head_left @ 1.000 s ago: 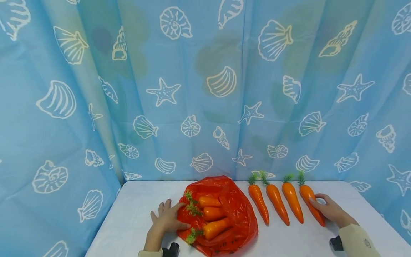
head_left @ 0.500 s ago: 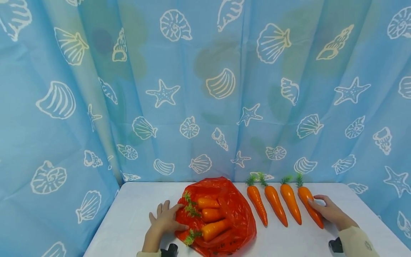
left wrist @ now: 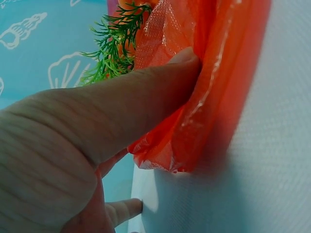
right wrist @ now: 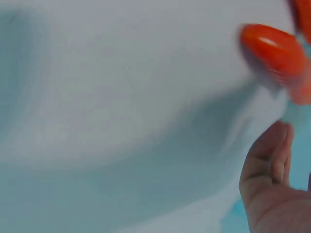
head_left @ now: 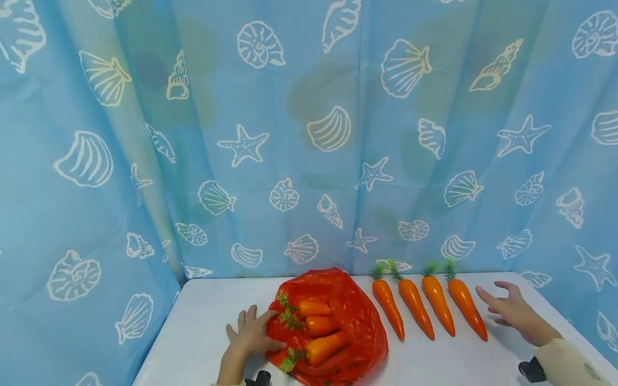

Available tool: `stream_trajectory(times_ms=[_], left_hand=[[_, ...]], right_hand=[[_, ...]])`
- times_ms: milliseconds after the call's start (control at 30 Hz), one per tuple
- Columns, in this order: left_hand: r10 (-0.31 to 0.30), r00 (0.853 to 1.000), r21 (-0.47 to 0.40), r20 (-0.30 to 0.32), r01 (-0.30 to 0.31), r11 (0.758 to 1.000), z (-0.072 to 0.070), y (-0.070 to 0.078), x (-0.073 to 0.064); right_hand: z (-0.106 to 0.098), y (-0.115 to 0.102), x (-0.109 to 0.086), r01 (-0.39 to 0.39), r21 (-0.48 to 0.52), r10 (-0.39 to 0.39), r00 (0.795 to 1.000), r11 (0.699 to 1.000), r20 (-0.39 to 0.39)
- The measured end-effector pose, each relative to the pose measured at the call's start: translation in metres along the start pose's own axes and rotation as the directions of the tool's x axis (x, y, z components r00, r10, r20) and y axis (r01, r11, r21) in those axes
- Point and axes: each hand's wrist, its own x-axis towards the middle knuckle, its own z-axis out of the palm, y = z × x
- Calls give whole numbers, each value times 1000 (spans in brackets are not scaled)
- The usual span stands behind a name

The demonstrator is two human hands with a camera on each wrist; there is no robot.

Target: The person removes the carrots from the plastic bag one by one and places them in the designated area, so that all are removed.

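Note:
A crinkled red plastic bag [head_left: 364,338] lies with its mouth facing left, and three carrots [head_left: 325,348] with green tops rest in it. My left hand [head_left: 248,335] is at that mouth, fingers spread, thumb and index finger at the edge. In the left wrist view the thumb [left wrist: 121,104] lies against the bag's film. To the right of the bag, several carrots lie side by side, tops toward the curtain. My right hand [head_left: 516,313] is just right of the outermost carrot [head_left: 467,308], fingers loosely bent, holding nothing. The right wrist view shows a gap between fingertips and carrot.
A white-covered table [head_left: 203,300] carries everything. Behind and to the left hangs a blue curtain [head_left: 299,214] with white shells and starfish. Black wrist straps sit at both cuffs, the right one [head_left: 532,370] close over the table.
My right hand has let go of the outermost carrot and moved off to the right. That carrot stays in the row. The left hand keeps its place at the bag.

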Motion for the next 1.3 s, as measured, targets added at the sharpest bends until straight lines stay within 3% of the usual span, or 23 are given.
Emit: stream_trajectory(times_ms=[200, 433, 833, 967, 1100, 1300], left_hand=[[-9, 1000, 37, -9, 9, 999, -7, 2, 0], [-15, 1000, -9, 7, 15, 1000, 2, 4, -4], [-14, 1000, 9, 0, 14, 1000, 2, 7, -5], [11, 1000, 26, 2, -11, 1000, 1, 6, -1], [4, 1000, 22, -6, -4, 1000, -1, 5, 1], [-20, 1000, 21, 1, 20, 1000, -1, 4, -1]], right_hand=[[-13, -27, -16, 190, -50, -192, 981, 980, -34], [-8, -62, -41, 314, -151, -321, 947, 937, -24], [26, -119, -65, 455, -35, -451, 888, 890, 92], [37, -139, -78, 515, 6, -512, 851, 857, 114], [51, -161, -89, 581, 34, -579, 801, 813, 151], [75, -186, -101, 593, 111, -599, 756, 797, 263]])
